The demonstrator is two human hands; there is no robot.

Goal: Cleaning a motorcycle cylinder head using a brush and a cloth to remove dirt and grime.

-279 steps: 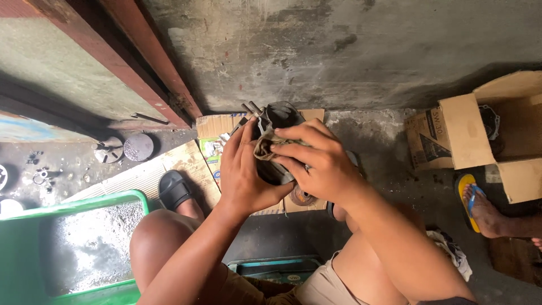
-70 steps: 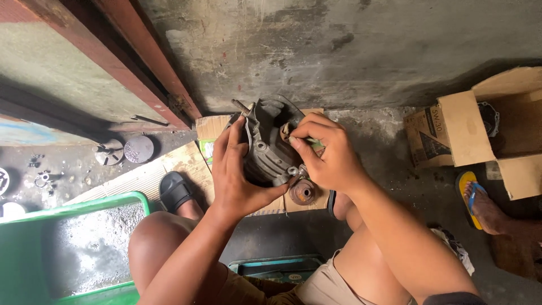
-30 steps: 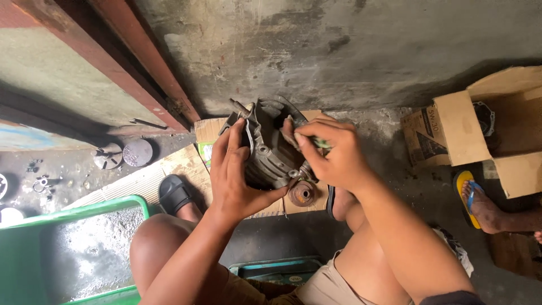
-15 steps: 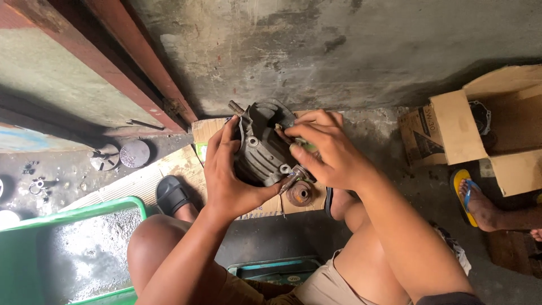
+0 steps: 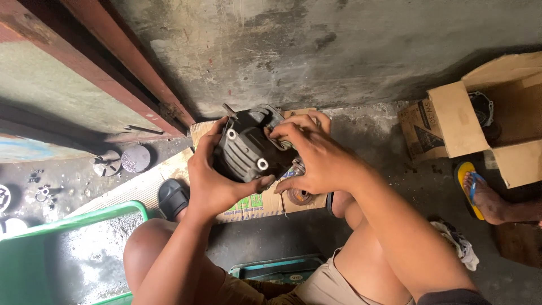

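**Dark metal casing held in both hands above the floor**

Starting nearest the camera, bare knees and tan shorts are seen, with a teal tray edge [image 5: 276, 265] between the legs and a green-rimmed tub [image 5: 73, 217] at the lower left, its inside wet and grey. Just beyond, a dark finned metal casing [image 5: 248, 149] is held clear of the floor. The left hand [image 5: 212, 178] is wrapped around its left side and underside, thumb pressed below a bolt head. The right hand [image 5: 319, 161] is curled over its right edge, fingertips pinching at the casing's rim; what is pinched cannot be told. Beneath it a flattened cardboard sheet [image 5: 254, 206] is spread on the stained concrete floor [image 5: 395, 192], with a small round rusty part [image 5: 299, 196] lying on it. A black sandal [image 5: 172, 197] is seen left of the sheet. Open floor remains to the right, bounded by another person's foot in a yellow sandal [image 5: 471, 186]. Farther off, an open cardboard box [image 5: 457, 121] holds a dark round part. Two round metal pieces [image 5: 121, 161] lie at the left. A rough concrete wall [image 5: 339, 51] and a rust-red door frame [image 5: 124, 62] close the space.
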